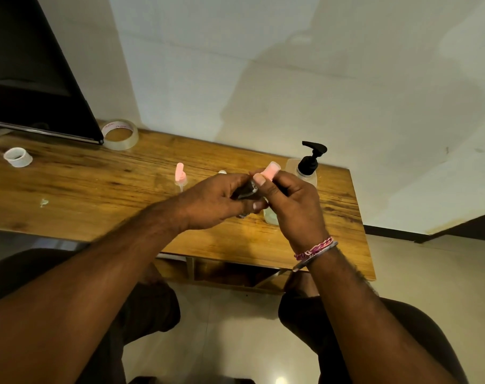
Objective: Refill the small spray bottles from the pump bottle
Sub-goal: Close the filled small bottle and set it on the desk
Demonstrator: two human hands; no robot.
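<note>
Pink-capped spray bottle [266,176], clear-bodied, tilted.

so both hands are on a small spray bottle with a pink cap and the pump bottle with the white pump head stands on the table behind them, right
Not quite: the pump bottle has a black pump head, not white, as the head view shows. The rest holds: the left hand and right hand are on the small spray bottle with its pink cap, and the pump bottle stands on the table behind them.

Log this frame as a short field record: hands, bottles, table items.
left hand: grips body of small spray bottle
right hand: fingers pinch its pink cap
pump bottle: upright on table, behind right hand, untouched
second spray bottle: upright, left of hands
tape roll: far left, by dark screen
white ring: left edge
</note>
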